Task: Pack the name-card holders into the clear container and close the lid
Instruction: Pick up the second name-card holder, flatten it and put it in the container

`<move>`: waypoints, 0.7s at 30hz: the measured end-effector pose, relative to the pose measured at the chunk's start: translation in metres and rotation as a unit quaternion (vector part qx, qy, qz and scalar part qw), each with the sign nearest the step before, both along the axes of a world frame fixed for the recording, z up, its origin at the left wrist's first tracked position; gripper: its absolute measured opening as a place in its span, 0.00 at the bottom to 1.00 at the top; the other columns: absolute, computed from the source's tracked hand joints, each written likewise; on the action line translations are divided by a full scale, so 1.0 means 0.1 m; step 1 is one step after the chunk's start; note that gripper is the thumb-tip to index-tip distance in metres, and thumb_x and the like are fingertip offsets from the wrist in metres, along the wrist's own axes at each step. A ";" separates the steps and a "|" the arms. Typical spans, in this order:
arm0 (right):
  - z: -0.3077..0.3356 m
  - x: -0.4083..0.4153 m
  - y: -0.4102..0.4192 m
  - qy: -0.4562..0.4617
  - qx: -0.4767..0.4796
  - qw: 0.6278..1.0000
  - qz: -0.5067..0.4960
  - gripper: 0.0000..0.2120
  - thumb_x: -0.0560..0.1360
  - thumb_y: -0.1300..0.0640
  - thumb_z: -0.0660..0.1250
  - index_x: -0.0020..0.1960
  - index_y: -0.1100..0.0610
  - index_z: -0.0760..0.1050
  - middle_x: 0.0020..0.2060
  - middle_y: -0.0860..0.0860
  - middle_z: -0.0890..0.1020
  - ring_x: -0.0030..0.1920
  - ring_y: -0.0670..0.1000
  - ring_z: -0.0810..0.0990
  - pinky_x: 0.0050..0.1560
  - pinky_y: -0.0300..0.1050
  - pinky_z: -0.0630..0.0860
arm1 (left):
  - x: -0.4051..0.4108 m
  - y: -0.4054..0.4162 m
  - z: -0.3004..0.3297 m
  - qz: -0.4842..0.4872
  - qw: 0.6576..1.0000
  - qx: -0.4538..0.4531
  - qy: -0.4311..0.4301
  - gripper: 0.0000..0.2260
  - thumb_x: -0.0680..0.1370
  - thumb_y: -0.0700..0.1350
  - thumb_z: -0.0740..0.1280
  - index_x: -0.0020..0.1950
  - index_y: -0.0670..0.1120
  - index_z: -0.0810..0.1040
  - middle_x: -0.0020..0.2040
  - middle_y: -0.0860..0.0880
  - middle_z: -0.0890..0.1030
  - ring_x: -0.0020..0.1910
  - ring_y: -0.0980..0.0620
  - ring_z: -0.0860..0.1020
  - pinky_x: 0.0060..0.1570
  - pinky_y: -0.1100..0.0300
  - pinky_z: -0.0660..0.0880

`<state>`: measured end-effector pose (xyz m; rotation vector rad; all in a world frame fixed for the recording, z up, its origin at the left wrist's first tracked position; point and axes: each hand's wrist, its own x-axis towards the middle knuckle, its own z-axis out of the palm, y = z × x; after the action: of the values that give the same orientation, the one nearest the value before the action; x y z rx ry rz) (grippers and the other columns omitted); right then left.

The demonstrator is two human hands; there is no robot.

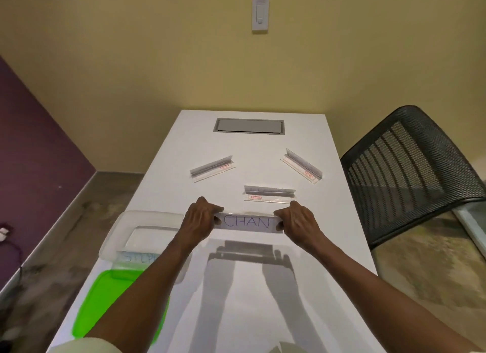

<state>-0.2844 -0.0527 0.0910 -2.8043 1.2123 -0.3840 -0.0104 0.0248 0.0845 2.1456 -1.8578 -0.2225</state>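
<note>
— What is held at this moment?

— A name-card holder marked "CHAN" (248, 222) is gripped at both ends above the white desk (302, 247). Its left end is pinched by the left hand (201, 217), and its right end is pinched by the right hand (298, 222); fingers are curled over the top edge and thumbs are set against the front. The written card is turned toward the camera, and a shadow of holder and arms is cast on the desk below.

— Where is the clear container?

— The clear container (151, 231) is set at the desk's left edge, just left of the left forearm, with its opening upward. One holder with blue lettering (139, 258) is seen at the container's near side; whether it lies fully inside cannot be told through the blurred plastic. A green lid (110, 302) is laid flat on the desk just nearer than the container, partly covered by the left arm.

— And the other holders?

— Three are left on the desk beyond the hands. The nearest holder (269, 193) is placed just behind the held one. A left holder (213, 168) and a right holder (302, 166) are set farther back, angled, well apart from each other. A grey hatch (249, 126) is recessed at the far end of the desk, and a black mesh chair (413, 174) is stood to the right.
</note>
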 end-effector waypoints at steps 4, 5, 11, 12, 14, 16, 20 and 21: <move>0.06 0.36 0.09 -0.012 -0.011 1.000 0.026 0.12 0.70 0.63 0.59 0.47 0.63 0.79 0.35 0.56 0.84 0.39 0.62 0.77 0.36 0.50 0.74 | 0.36 0.12 0.11 0.005 1.000 -0.002 -0.004 0.15 0.74 0.41 0.72 0.60 0.45 0.81 0.45 0.36 0.79 0.50 0.38 0.76 0.46 0.51 0.74; 0.07 0.46 0.11 -0.005 -0.009 1.000 0.026 0.12 0.71 0.62 0.59 0.48 0.62 0.79 0.36 0.56 0.84 0.41 0.62 0.77 0.37 0.49 0.73 | 0.46 0.16 0.13 0.006 1.000 -0.002 -0.003 0.15 0.73 0.41 0.72 0.60 0.45 0.81 0.45 0.35 0.79 0.50 0.37 0.76 0.46 0.50 0.75; 0.05 1.02 0.28 0.010 0.002 1.000 0.008 0.07 0.68 0.61 0.61 0.38 0.57 0.78 0.31 0.53 0.83 0.36 0.60 0.76 0.33 0.45 0.71 | 1.01 0.34 0.19 0.015 1.000 0.023 -0.009 0.17 0.74 0.43 0.72 0.62 0.47 0.80 0.48 0.37 0.78 0.53 0.38 0.76 0.49 0.51 0.74; 0.05 1.11 0.31 0.012 0.003 1.000 0.010 0.05 0.66 0.61 0.62 0.36 0.57 0.77 0.29 0.53 0.82 0.34 0.59 0.75 0.31 0.44 0.70 | 1.10 0.38 0.19 0.016 1.000 0.022 -0.007 0.17 0.73 0.43 0.72 0.62 0.47 0.80 0.48 0.37 0.78 0.52 0.38 0.76 0.49 0.51 0.75; 0.05 1.29 0.38 0.012 0.000 1.000 0.012 0.03 0.63 0.62 0.64 0.33 0.56 0.75 0.25 0.52 0.79 0.30 0.58 0.74 0.27 0.42 0.67 | 1.29 0.44 0.17 0.023 1.000 0.020 0.001 0.17 0.72 0.42 0.73 0.61 0.47 0.81 0.47 0.37 0.78 0.51 0.37 0.77 0.48 0.51 0.75; 0.02 1.45 0.44 0.007 -0.008 1.000 0.016 0.03 0.62 0.63 0.64 0.32 0.56 0.74 0.24 0.52 0.79 0.29 0.58 0.73 0.27 0.41 0.65 | 1.47 0.48 0.16 0.033 0.999 0.024 0.003 0.16 0.73 0.42 0.73 0.60 0.49 0.81 0.48 0.38 0.78 0.50 0.37 0.78 0.48 0.52 0.76; -0.02 1.71 0.53 0.005 -0.013 1.000 0.018 0.03 0.62 0.63 0.65 0.34 0.57 0.75 0.24 0.52 0.79 0.28 0.58 0.73 0.27 0.41 0.61 | 1.76 0.55 0.10 0.032 0.999 0.042 0.000 0.16 0.74 0.42 0.72 0.61 0.50 0.80 0.49 0.40 0.79 0.51 0.41 0.78 0.48 0.55 0.76; -0.02 1.76 0.55 0.005 -0.016 1.000 0.019 0.03 0.61 0.63 0.66 0.33 0.57 0.75 0.24 0.52 0.78 0.28 0.58 0.72 0.27 0.40 0.59 | 1.81 0.57 0.09 0.030 0.999 0.045 -0.001 0.16 0.73 0.43 0.72 0.61 0.49 0.80 0.48 0.39 0.80 0.51 0.41 0.78 0.48 0.55 0.76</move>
<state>-0.1083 0.0022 0.0890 -2.8547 1.1646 -0.3897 0.1710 0.0818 0.0940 2.2579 -1.8137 -0.2957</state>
